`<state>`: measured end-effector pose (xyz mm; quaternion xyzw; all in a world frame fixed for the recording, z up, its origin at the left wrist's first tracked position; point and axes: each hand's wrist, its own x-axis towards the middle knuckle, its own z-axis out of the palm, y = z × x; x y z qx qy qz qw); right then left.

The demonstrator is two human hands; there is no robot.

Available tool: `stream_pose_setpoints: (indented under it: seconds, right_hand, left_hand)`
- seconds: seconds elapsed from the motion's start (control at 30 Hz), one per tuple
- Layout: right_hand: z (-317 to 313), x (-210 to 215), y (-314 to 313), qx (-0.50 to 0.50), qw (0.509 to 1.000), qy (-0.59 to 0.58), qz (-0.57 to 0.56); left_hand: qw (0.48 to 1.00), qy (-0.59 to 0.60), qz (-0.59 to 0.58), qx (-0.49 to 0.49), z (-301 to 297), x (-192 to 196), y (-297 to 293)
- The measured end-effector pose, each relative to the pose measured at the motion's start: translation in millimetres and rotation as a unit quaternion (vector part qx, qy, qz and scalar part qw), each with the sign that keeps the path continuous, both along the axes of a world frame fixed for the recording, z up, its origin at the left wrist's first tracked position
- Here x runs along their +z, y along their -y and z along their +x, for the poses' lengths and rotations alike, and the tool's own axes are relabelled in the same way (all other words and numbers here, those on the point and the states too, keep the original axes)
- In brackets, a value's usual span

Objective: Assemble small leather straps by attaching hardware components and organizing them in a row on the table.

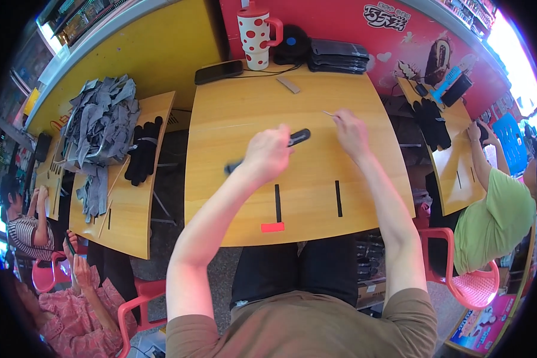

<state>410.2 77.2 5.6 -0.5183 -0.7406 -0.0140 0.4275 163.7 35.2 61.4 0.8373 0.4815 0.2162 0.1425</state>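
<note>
Left hand [268, 154] grips a dark strip [298, 136], right hand [351, 132] pinches a thin stick [328, 113] — over the yellow bench [316, 197]. Looks early-ish: a stack of dark pieces [338, 56] sits at the back.

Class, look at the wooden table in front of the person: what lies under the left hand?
A dark strip pokes out on both sides of the left hand, above the table. Its middle is covered by the hand, so its full shape cannot be seen.

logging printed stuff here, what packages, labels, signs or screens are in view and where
Phone: far left edge of the yellow table, flat dark rectangle, screen off.
Red tag: near table edge, small rectangle.
Red panel: behind the table, ice-cream bar picture at its right.
Printed box: lower right floor, pink and blue.
</note>
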Motion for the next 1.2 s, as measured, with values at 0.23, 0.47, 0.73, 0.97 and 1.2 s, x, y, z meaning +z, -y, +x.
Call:
stream_pose_setpoints:
  seconds: [0.23, 0.47, 0.73, 0.97, 1.2]
  right_hand:
    - [-61, 50, 190, 0.108, 0.897, -0.359, -0.237]
    - [-108, 32, 257, 0.187, 0.719, -0.543, -0.391]
    - [-98, 31, 265, 0.248, 0.599, -0.682, -0.339]
    - [-121, 40, 249, 0.287, 0.527, -0.781, -0.175]
    - [-119, 28, 256, 0.274, 0.522, -0.779, -0.213]
  left_hand:
    - [0.736, 0.555, -0.387, -0.020, -52, 30, 141]
    - [0.616, 0.664, -0.424, -0.013, -28, -33, 198]
    - [0.584, 0.666, -0.464, -0.003, -30, -42, 213]
    - [0.603, 0.643, -0.471, -0.001, -16, -34, 222]
    - [0.604, 0.655, -0.453, 0.030, -13, -30, 219]
